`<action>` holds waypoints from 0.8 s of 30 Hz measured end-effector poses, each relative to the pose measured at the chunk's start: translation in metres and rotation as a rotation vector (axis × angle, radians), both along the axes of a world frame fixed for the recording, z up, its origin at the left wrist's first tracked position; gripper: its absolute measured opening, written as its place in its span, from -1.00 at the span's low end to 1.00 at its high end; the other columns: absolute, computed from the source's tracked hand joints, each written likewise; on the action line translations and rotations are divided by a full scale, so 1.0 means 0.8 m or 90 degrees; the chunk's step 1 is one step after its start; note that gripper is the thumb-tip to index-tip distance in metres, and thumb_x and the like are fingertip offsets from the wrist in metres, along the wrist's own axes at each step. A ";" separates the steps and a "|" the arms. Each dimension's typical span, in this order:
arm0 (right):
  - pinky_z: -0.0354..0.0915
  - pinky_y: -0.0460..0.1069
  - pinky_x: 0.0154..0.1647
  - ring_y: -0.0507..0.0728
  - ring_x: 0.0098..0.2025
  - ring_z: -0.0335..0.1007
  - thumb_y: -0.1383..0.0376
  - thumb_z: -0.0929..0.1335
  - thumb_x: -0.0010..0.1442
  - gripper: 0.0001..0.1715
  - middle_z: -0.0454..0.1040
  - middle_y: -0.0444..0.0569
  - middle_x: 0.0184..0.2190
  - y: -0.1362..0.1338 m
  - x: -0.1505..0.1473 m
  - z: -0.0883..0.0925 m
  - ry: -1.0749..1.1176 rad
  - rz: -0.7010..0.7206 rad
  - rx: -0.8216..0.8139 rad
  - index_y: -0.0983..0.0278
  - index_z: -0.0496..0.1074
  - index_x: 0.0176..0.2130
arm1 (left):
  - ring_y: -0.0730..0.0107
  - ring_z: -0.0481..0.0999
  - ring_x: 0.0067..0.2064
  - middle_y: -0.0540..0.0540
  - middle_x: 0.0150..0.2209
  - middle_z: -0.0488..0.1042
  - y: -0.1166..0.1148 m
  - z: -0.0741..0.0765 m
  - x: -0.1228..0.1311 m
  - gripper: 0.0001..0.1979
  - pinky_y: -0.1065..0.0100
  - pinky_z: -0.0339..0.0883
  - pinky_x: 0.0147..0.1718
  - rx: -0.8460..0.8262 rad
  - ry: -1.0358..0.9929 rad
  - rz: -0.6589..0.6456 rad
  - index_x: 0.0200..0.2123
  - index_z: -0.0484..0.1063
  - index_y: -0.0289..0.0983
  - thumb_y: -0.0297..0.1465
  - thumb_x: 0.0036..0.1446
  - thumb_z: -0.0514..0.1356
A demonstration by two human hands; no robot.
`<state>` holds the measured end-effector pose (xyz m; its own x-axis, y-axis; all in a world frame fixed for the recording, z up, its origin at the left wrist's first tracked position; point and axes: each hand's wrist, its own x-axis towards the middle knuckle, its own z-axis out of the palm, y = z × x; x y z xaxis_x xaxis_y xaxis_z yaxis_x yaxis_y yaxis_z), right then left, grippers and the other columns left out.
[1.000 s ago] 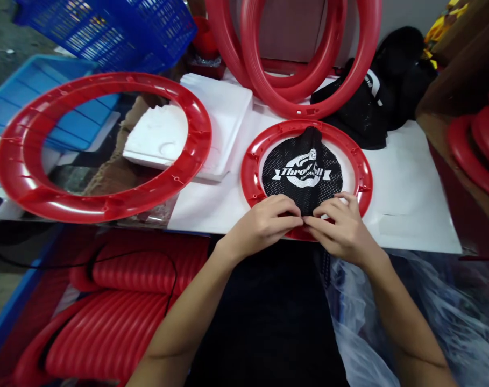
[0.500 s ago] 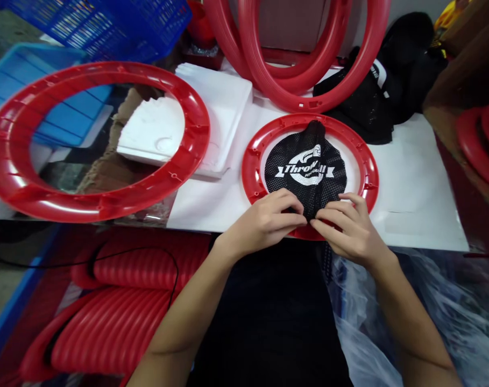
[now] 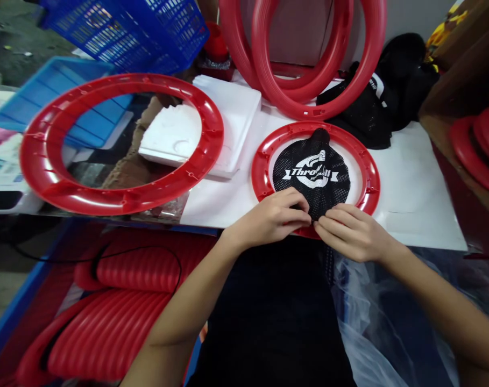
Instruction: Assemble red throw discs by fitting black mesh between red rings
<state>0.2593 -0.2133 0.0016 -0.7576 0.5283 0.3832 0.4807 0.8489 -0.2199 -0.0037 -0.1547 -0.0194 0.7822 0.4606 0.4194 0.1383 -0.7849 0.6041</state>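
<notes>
A red plastic ring (image 3: 263,167) lies flat on the white work surface in front of me. Across its opening is a black mesh net (image 3: 309,185) with white printed lettering, bunched along a fold at the top. My left hand (image 3: 278,217) pinches the net's near edge at the front of the ring, thumb and fingers closed. Right beside it, my right hand (image 3: 351,231) grips the same edge with bent fingers. The fingertips almost meet and hide the near part of the ring.
Another red ring (image 3: 127,201) lies to the left, over a white foam block (image 3: 167,131). Red rings (image 3: 319,112) stand upright at the back beside black mesh nets (image 3: 357,118). A blue crate (image 3: 127,32) is at the far left. Stacked red rings (image 3: 107,333) sit below the table.
The view has shifted slightly, so the table's things appear farther right. Both hands stay at the net's near edge; the right fingers have drawn closer together.
</notes>
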 end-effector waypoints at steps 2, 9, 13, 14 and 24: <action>0.50 0.19 -0.01 0.18 -0.08 0.55 0.43 0.33 0.44 -0.71 0.64 -0.05 -0.16 0.002 -0.004 0.001 -0.013 0.002 0.047 0.12 0.59 -0.02 | 0.21 0.48 -0.02 -0.20 -0.08 0.53 -0.006 0.009 0.000 -0.81 0.16 0.46 -0.01 0.024 0.047 0.025 -0.12 0.64 -0.26 -0.46 0.45 0.18; 0.40 0.22 -0.10 0.24 -0.21 0.38 0.48 0.26 0.42 -0.67 0.56 0.08 -0.24 -0.032 -0.044 0.011 -0.200 -0.061 0.085 0.23 0.59 -0.18 | 0.12 0.49 0.09 -0.16 -0.01 0.54 -0.019 0.039 -0.001 -0.81 0.02 0.35 0.19 0.076 0.148 0.143 -0.18 0.62 -0.24 -0.44 0.44 0.18; 0.24 0.17 -0.33 0.21 -0.35 0.25 0.49 0.33 0.33 -0.77 0.42 0.06 -0.42 -0.064 -0.085 0.028 -0.263 -0.066 0.121 0.29 0.54 -0.32 | -0.03 0.47 0.13 -0.27 0.04 0.52 -0.001 0.024 0.008 -0.86 -0.13 0.34 0.22 0.092 0.129 0.473 -0.06 0.57 -0.28 -0.37 0.41 0.24; 0.20 0.15 -0.36 0.20 -0.36 0.24 0.46 0.36 0.32 -0.81 0.40 0.04 -0.43 -0.069 -0.093 0.036 -0.251 -0.030 0.091 0.29 0.53 -0.32 | -0.11 0.44 0.16 -0.31 0.06 0.50 0.003 0.020 0.010 -0.83 -0.17 0.34 0.21 0.100 0.144 0.522 -0.03 0.55 -0.30 -0.36 0.37 0.29; 0.37 0.27 0.04 0.33 0.03 0.35 0.39 0.32 0.42 -0.77 0.52 0.21 0.02 0.036 -0.041 0.039 -0.110 -0.140 -0.003 0.29 0.56 -0.02 | 0.09 0.47 0.24 -0.27 0.19 0.42 0.047 0.022 -0.011 -0.91 0.09 0.44 0.22 -0.001 0.174 0.037 -0.09 0.53 -0.28 -0.47 0.39 0.24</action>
